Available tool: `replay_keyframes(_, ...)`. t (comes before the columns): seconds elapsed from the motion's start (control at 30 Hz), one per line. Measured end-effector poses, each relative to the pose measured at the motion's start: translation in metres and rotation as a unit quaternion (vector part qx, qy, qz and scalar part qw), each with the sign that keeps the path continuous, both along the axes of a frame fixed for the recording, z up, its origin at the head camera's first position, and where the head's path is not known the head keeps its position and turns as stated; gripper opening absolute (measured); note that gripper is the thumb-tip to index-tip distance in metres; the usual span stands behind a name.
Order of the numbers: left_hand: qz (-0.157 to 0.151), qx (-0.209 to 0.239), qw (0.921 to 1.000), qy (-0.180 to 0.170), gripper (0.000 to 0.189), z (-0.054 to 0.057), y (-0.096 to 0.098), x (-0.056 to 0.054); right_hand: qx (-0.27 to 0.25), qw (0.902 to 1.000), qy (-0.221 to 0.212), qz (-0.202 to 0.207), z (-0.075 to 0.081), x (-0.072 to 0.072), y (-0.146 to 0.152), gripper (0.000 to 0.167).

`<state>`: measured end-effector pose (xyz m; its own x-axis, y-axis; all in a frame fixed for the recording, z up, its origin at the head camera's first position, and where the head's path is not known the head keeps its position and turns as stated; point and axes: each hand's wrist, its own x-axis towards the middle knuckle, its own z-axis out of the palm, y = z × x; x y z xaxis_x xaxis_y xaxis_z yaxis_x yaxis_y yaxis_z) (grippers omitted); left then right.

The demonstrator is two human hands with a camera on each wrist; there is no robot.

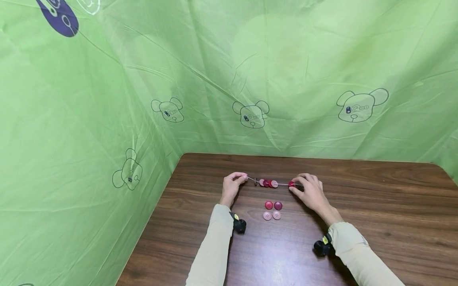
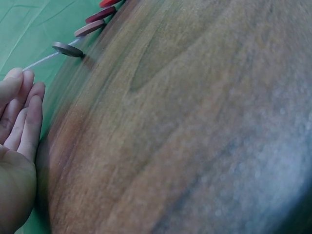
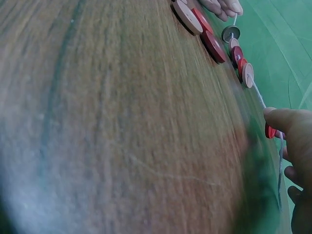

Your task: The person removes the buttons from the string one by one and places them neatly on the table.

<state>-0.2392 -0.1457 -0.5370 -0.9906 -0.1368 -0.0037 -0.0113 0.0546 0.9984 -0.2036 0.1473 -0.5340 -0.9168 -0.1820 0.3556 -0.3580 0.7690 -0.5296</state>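
Note:
My left hand (image 1: pixel 231 187) pinches one end of a pale string (image 1: pixel 282 184) between thumb and fingertips. Threaded along it are a dark grey button (image 2: pixel 68 49), nearest that hand, and then a row of pink and red buttons ending in a pink button (image 3: pixel 248 75). To the right of this row, my right hand (image 1: pixel 312 194) holds a bright red button (image 1: pixel 291 184) between thumb and fingers. The string passes through this button, and its free tail hangs beside the right fingers in the right wrist view. The string runs fairly straight between both hands, close over the table.
Several loose buttons lie nearer the body on the brown wooden table (image 1: pixel 379 206): a red button (image 1: pixel 268 205) and a plum button (image 1: pixel 278 205) behind two pink ones. A green printed cloth (image 1: pixel 297 79) hangs behind and left of the table.

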Motion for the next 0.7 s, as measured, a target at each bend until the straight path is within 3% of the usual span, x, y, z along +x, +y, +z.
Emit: replay_keyframes(0.7,-0.008,0.000,1.0000,-0.002,0.017,0.0011,-0.0005,0.0003,0.002,0.9999,-0.001,-0.013,0.0011,0.0008,0.0088,0.029)
